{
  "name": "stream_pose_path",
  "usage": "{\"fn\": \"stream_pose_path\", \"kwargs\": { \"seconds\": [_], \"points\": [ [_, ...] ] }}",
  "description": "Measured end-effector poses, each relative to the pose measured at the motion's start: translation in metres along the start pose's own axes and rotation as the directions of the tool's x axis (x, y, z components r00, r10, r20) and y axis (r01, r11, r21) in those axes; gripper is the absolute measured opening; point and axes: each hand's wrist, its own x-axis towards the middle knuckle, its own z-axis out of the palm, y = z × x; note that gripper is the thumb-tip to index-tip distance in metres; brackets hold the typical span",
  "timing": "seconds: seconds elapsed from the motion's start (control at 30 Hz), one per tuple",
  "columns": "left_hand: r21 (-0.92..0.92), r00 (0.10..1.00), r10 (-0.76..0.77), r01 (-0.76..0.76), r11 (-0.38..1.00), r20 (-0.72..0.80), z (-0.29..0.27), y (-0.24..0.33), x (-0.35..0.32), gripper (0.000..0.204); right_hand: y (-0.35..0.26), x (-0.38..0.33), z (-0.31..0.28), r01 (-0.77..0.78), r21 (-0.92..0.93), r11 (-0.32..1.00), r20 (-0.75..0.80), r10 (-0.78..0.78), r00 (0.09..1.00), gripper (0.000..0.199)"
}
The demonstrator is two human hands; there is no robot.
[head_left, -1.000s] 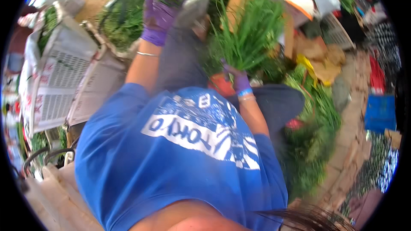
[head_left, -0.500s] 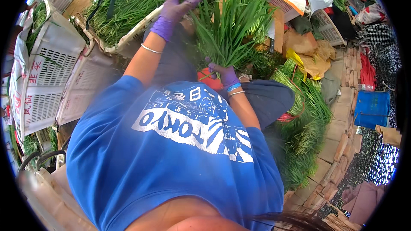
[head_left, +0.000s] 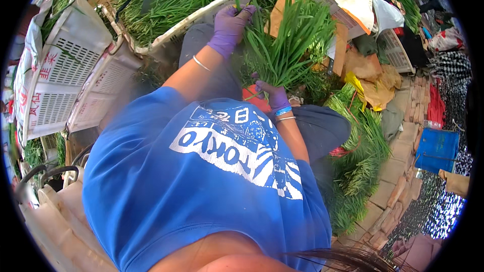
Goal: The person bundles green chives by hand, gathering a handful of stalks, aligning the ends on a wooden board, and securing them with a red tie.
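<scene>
Far to the left of the fanned bunch of long green chive-like leaves (head_left: 290, 45) lean white slotted plastic crates (head_left: 60, 85), stacked on their sides. Nearer the bunch, up and to its left, sits a wide white plastic crate (head_left: 201, 15) heaped with the same loose green leaves.

The left hand (head_left: 229, 25), in a purple glove with a thin metal bangle at the wrist, reaches to the bunch's left edge — its fingers are curled in among the upper leaves, pinching a few of them. The right hand (head_left: 275, 95), also purple-gloved, sits at the foot of the bunch and is clenched around the stems, so the leaves spread upward from its fist.

Below and to the right of the bunch lies a pile of tied green bundles (head_left: 360, 156) on the brick paving. Right of the bunch lie crumpled brown cardboard pieces (head_left: 373, 70) — and well beyond them a blue plastic bag (head_left: 436, 148).
</scene>
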Motion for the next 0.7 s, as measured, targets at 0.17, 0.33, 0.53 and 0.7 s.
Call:
{"fn": "stream_pose_path", "kwargs": {
  "seconds": [0.17,0.33,0.53,0.7],
  "points": [
    [-0.302,0.972,-0.079,0.009,0.953,-0.22,-0.002,0.012,-0.001,0.013,0.004,0.0,-0.015,0.084,-0.054,0.995,-0.026,-0.085,0.996,0.03],
    [-0.292,0.999,-0.042,0.036,0.956,-0.017,-0.024,-0.007,0.011,0.031,-0.005,0.0,-0.02,0.206,0.28,0.938,-0.285,-0.124,0.95,0.035],
    [0.056,0.674,-0.289,0.345,0.937,0.679,0.014,-0.04,-0.06,0.062,0.015,0.042,-0.051,0.201,-0.483,0.852,-0.305,-0.379,0.874,0.035],
    [-0.465,0.675,-0.373,0.722,0.513,0.637,0.014,-0.048,-0.045,0.038,-0.056,0.01,0.045,-0.285,-0.958,0.0,-0.269,-0.334,0.903,0.042]
  ]
}}
